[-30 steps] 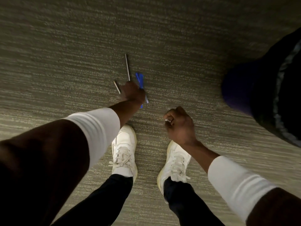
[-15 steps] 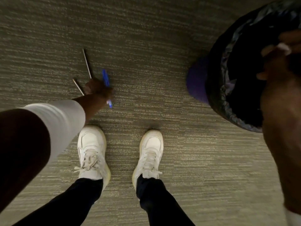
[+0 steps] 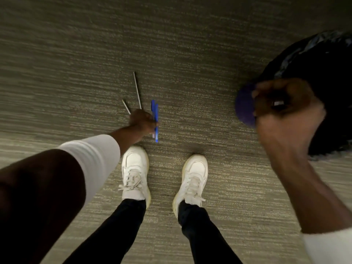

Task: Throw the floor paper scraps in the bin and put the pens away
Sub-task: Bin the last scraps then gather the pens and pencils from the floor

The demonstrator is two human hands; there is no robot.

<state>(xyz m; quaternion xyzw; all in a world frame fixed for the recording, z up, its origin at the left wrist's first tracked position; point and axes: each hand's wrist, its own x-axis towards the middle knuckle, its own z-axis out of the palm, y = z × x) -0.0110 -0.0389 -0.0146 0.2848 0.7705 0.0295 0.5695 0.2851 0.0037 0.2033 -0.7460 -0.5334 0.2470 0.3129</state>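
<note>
Grey-green striped carpet fills the view from above, with two white sneakers planted on it below the hands.

Left hand: reaches down in front of the left shoe, fingers closed around a bundle of pens. Blue pens project from the thumb side of the fist, both beyond and behind it. Two thin silver pens project from the far side of the fist, the longer one angled away, the shorter one just to its left. A white sleeve covers the forearm.

Right hand: raised close to the camera, motion-blurred, fingers curled into a fist. A small pale object shows between the fingers; it cannot be identified.

Bin: sits directly behind the right hand, lined with a dark glossy bag. A purple part of its wall shows just left of the knuckles.
</note>
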